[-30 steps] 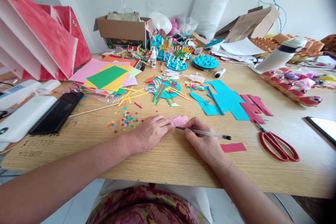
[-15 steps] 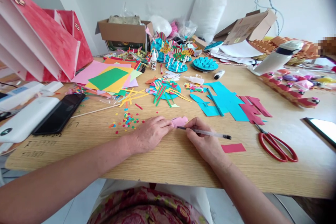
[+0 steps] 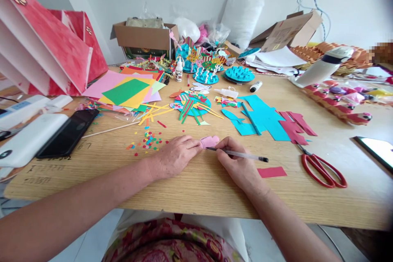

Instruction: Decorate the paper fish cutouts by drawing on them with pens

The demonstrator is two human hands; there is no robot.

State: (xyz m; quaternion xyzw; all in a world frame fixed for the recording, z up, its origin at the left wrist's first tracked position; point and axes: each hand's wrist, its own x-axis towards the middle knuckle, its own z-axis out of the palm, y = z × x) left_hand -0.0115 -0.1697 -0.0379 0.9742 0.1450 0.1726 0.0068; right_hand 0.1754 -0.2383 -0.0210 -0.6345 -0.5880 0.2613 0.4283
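Note:
A small pink paper cutout with a few drawn marks lies on the table in front of me. The fingers of my left hand, pressed together, hold its left end against the wood. In my right hand is a pen with a clear barrel and black end, gripped near its tip. That tip touches or sits just over the cutout's lower edge; I cannot tell which. Near my right wrist lies a red paper strip. Small coloured paper dots are scattered beyond my left hand.
Red-handled scissors lie to the right, beside blue paper. Ahead are a blue disc with paper strips and a glue bottle. Coloured sheets and a black phone are on the left; a white bottle stands right.
The view has shifted very slightly. Both hands, the pen and the pink cutout keep nearly the same positions, and nothing has been let go.

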